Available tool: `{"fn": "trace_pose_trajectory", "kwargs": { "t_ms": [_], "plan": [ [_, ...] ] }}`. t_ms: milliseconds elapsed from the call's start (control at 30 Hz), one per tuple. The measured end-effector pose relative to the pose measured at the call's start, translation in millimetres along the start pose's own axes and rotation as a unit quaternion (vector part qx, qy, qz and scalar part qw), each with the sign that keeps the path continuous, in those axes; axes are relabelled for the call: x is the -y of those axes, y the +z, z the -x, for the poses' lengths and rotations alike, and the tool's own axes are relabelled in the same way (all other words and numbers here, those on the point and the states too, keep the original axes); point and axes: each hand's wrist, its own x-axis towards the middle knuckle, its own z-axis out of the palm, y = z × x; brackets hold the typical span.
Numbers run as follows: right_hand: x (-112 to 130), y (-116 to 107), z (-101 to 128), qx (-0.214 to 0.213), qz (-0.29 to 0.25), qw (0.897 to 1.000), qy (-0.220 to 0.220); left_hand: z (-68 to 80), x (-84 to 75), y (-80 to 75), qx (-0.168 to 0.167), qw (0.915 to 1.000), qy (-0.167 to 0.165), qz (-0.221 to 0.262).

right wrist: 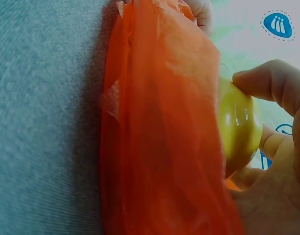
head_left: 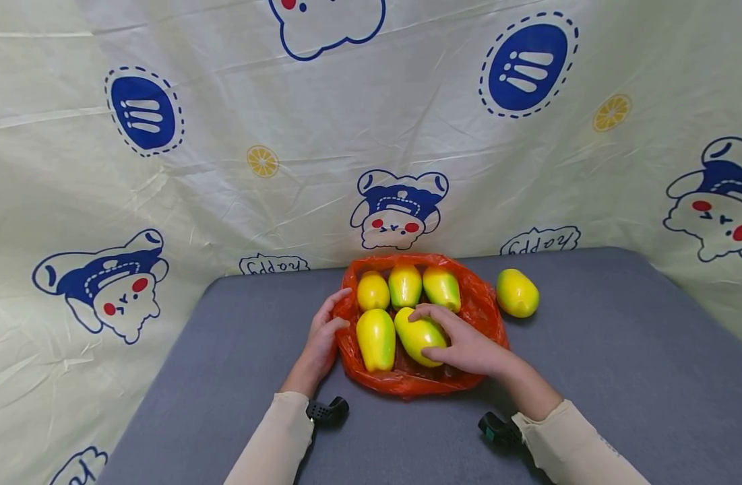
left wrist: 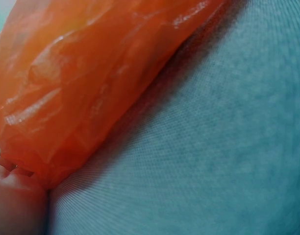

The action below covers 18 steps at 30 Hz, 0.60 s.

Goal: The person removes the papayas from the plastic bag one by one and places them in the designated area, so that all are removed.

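Note:
A red plastic bag (head_left: pixel 407 385) with its mouth rolled open stands at mid-table, holding several yellow-green mangoes. My right hand (head_left: pixel 464 342) grips one mango (head_left: pixel 418 337) at the bag's near side, thumb on one side and fingers on the other. That mango (right wrist: pixel 238 129) shows above the bag's rim in the right wrist view. On the bag's left side, my left hand (head_left: pixel 322 340) holds the rim. Another mango (head_left: pixel 376 340) lies just left of the gripped one, and behind stand a rounder one (head_left: pixel 373 291) and two more.
To the right of the bag, a single mango (head_left: pixel 517 293) lies on the grey tabletop (head_left: pixel 619 364). A pale printed cloth (head_left: pixel 322 121) hangs behind the table. Dark wrist devices (head_left: pixel 328 411) sit at both cuffs.

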Motion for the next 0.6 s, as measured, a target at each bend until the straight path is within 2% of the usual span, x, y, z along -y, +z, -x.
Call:
{"fn": "trace_pose_trajectory", "kwargs": {
  "t_ms": [167, 367, 600],
  "plan": [
    [3, -4, 1, -0.011, -0.007, 1.0, 0.008, -0.1, 0.5, -0.2, 0.005, 1.0, 0.001, 0.003],
    [7, -13, 2, -0.039, -0.017, 0.998, 0.04, 0.1, -0.1, 0.8, 0.002, 1.0, 0.0, 0.003],
    [8, -23, 4, -0.082, -0.024, 0.996, 0.039, 0.0, 0.1, 0.2, 0.002, 1.0, 0.0, -0.001]
  ]
}}
